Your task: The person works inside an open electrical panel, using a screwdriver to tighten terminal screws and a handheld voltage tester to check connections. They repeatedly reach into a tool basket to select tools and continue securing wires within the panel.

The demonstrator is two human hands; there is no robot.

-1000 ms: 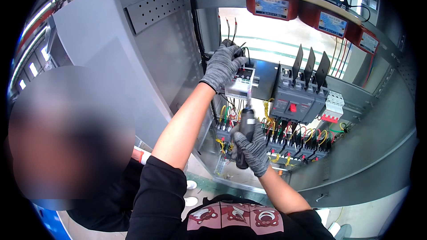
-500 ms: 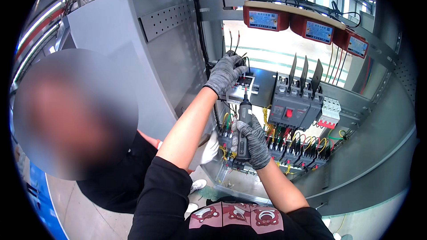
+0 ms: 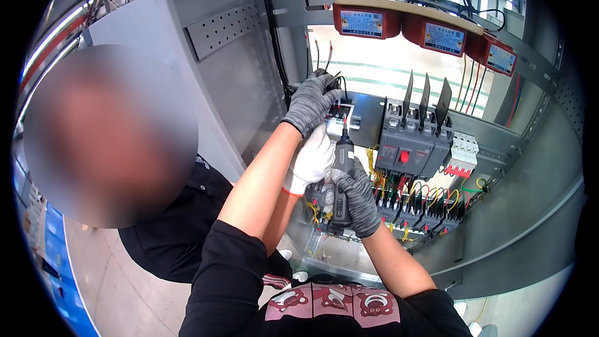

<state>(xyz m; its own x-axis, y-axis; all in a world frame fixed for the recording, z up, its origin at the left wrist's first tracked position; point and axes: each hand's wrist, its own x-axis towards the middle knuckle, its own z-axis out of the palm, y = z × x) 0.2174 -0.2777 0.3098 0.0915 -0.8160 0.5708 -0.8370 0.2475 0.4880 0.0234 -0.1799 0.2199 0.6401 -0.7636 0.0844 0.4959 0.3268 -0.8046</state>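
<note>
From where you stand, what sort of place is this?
Probably a factory floor where electrical cabinets are wired. An open grey metal cabinet holds a row of breakers with coloured wires, and the right hand grips an electric screwdriver.

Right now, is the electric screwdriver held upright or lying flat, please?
Upright. The electric screwdriver stands near vertical in the right hand, its tip pointing up at the small module that the left hand steadies.
</note>
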